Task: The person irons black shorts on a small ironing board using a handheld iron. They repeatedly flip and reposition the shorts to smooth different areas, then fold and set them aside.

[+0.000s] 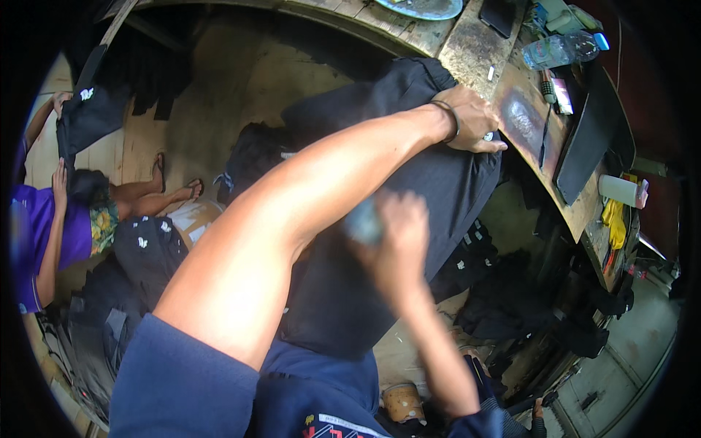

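A black garment [431, 186] spreads from the edge of the wooden table down over my lap. My left arm reaches across it, a dark bracelet on the wrist. My left hand [471, 120] is closed on the garment's far end at the table edge, with a small white spot beside the fingers. Lower down, above the middle of the cloth, my right hand [401, 233] is smeared by motion. It is closed round a blue-grey rounded object [364, 221], too blurred to name. My left forearm covers part of the garment.
The worn wooden table [467, 55] bears a phone [499, 16], a plastic bottle [562, 50], a black panel [595, 135] and a yellow cloth [615, 223]. Left, a person in purple [55, 233] holds a black garment. Dark cloth piles and a tin [404, 403] lie below.
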{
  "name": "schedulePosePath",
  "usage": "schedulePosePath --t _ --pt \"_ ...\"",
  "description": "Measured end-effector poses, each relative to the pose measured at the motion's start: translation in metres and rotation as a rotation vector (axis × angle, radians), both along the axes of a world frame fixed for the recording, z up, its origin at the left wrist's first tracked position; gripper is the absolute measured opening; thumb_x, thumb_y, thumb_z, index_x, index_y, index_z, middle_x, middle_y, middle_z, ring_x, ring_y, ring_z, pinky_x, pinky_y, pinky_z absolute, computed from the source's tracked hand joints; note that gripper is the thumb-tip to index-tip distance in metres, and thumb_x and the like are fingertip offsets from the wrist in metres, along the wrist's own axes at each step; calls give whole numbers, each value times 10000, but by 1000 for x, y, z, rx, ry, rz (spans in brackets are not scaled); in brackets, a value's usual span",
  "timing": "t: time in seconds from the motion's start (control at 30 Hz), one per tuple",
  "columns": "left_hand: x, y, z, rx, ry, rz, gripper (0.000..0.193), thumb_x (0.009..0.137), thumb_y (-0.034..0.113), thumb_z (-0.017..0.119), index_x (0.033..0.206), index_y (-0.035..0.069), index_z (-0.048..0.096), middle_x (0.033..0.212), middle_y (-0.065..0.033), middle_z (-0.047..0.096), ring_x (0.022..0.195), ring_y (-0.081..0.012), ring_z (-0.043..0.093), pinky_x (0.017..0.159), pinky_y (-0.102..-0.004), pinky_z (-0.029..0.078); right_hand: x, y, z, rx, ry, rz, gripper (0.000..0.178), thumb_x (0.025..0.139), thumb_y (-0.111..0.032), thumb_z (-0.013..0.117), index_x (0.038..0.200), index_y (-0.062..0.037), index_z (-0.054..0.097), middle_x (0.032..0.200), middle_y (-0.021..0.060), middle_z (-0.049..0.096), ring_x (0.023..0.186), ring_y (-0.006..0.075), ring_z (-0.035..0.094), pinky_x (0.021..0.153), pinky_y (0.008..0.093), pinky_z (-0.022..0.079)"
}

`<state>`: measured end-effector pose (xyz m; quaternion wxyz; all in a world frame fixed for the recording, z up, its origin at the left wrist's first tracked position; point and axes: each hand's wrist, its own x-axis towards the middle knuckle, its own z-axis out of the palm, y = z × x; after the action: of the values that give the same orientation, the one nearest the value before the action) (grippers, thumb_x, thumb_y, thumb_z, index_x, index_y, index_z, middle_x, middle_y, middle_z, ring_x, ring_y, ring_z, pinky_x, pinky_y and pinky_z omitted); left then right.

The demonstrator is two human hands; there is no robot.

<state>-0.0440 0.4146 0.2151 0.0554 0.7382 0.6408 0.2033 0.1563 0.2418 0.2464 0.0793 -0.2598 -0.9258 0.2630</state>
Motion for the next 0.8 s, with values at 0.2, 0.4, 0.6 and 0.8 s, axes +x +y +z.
schedulePosePath --t 0.2,0.4,0.6,0.8 --pt "1 4 -10 -12 -46 -10 826 1020 844 430 990 117 822 930 -177 799 930 -360 790 834 -472 630 118 -184 50 -720 -31 -261 780 752 -295 995 1409 -45 658 1214 156 653 1225 404 603 1006 484 546" --pt "31 -24 -12 352 100 -34 576 1034 661 612 1163 114 737 1129 -79 746 1105 -264 723 917 -432 558 180 -219 62 -1395 244 -1095 931 847 -254 969 1560 19 437 1341 169 693 1064 218 729 923 360 586" --pt "74 -99 -7 343 -17 205 703 882 804 708 919 102 695 804 -115 687 825 -314 672 804 -434 485 262 -299 46 -914 -117 -975 704 728 -544 997 1057 43 788 922 188 810 872 239 781 837 393 613" --pt "153 -256 13 130 -105 84 530 932 597 794 739 127 645 669 -105 655 640 -304 676 647 -453 525 336 -393 31 -848 -324 -1120 818 732 -544 987 1222 74 771 1066 258 811 1005 358 801 934 455 611"
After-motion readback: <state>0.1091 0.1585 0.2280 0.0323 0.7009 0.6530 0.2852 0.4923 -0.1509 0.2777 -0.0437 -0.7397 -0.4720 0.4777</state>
